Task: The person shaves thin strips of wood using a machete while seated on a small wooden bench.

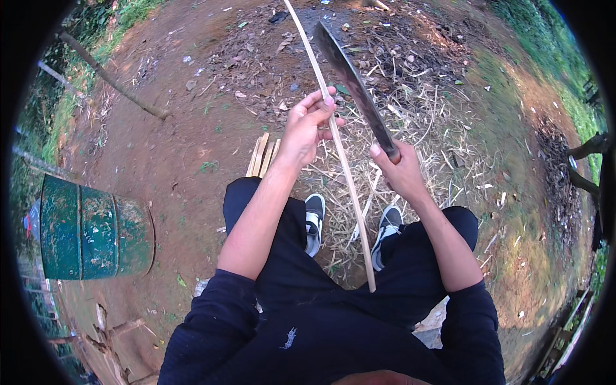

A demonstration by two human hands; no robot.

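Observation:
A long pale strip of split wood or bamboo [347, 170] slants from the top of the view down to my lap. My left hand [310, 128] grips it around the middle, thumb on top and the other fingers partly behind it. My right hand [403, 172] is closed around the handle of a machete [359, 90]. The machete's broad dark blade points up and to the left, just right of the strip and apart from it. The handle is mostly hidden in my fist.
Pale shavings [417, 138] litter the ground around my shoes. Several cut wooden pieces [262, 156] lie beyond my left knee. A rusty green drum [96, 228] stands at the left, with thin trunks [115, 76] behind it. Dry leaves [282, 64] cover the soil ahead.

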